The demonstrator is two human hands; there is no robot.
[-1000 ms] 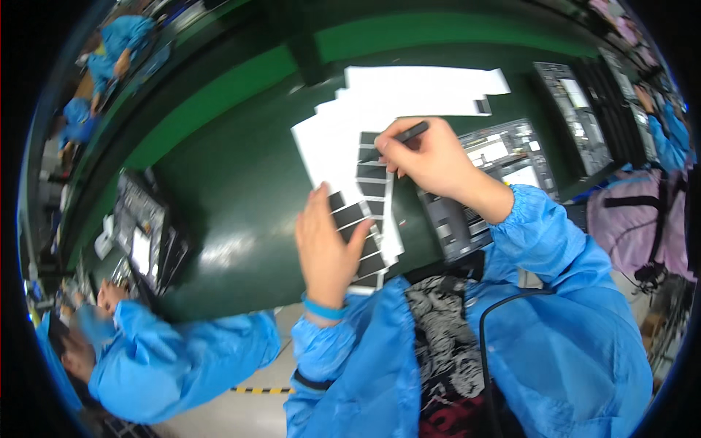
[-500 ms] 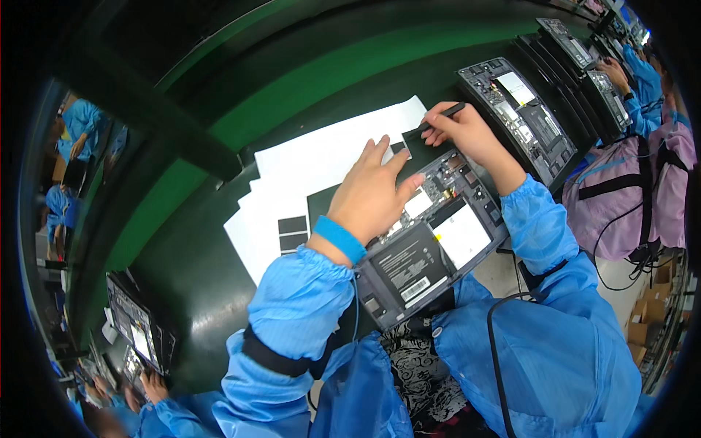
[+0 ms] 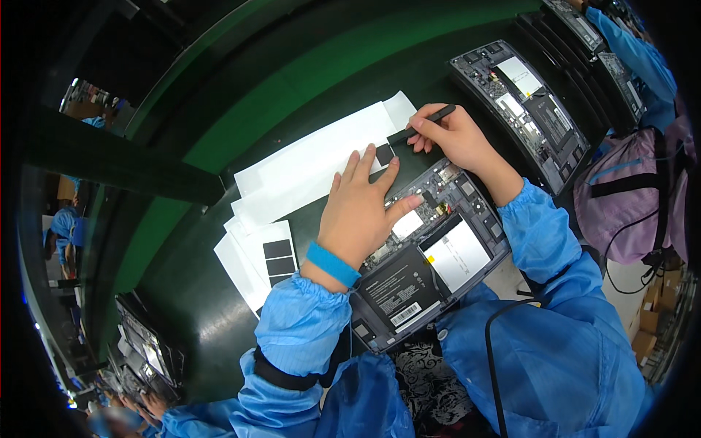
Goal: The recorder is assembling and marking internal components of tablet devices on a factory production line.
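My right hand point(image 3: 454, 140) is closed around a slim black pen-shaped tool point(image 3: 439, 114); its exact kind cannot be made out. The tool's tip meets the white sheet point(image 3: 314, 155) beside a small black sticker-like rectangle point(image 3: 385, 154). Spread flat, my left hand point(image 3: 356, 212) rests its fingertips on the sheet's near edge by that rectangle. Its thumb reaches over an opened laptop-like device point(image 3: 471, 191), tilted at the bench edge in front of me. A black battery point(image 3: 398, 290), a white-labelled block point(image 3: 458, 255) and circuit boards show inside it.
More white sheets point(image 3: 241, 255) carry black rectangles point(image 3: 277, 250) at the left. Another opened device point(image 3: 520, 109) lies right, beside a row of dark panels point(image 3: 566, 80). Stacked devices point(image 3: 142, 343) stand lower left. Co-workers' blue sleeves point(image 3: 635, 55) and a pink bag point(image 3: 621, 193) are at the sides.
My right hand and the black tool have moved slightly left, as has the sheet with the black rectangle. My left hand's fingers lie more spread on the sheet.
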